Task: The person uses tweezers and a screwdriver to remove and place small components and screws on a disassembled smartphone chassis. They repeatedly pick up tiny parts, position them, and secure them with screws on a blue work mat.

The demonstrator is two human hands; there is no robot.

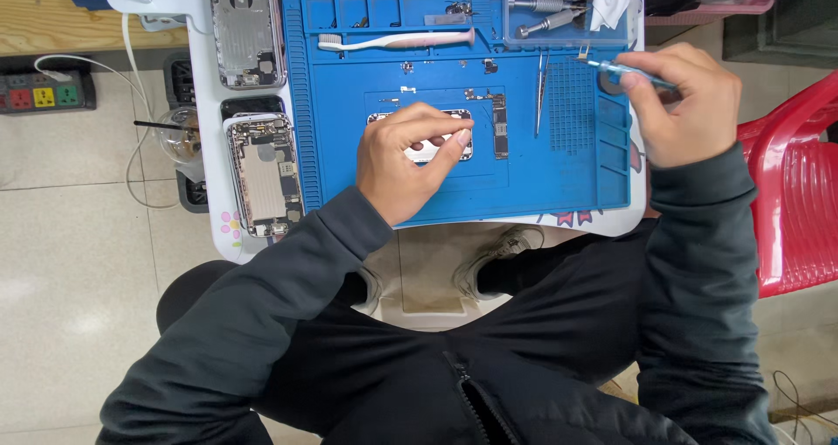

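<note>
Floor [78, 262]: pale glossy tiles, softly lit.
Worktop [202, 148]: small, white.
Chair [794, 201]: red plastic, right.
Wooden surface [52, 17]: top left corner.

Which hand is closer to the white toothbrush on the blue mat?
Left. The left hand rests on the opened phone, just below the toothbrush. The right hand, holding a blue screwdriver, sits farther off at the mat's right edge.

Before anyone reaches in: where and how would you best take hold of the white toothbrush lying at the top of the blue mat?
Grip the white toothbrush around the middle of its handle, coming straight down from above. It lies flat and crosswise on the blue mat, bristle head at the left end, so thumb and finger can probably pinch its long sides. Both the left hand and right hand are busy elsewhere.
</note>
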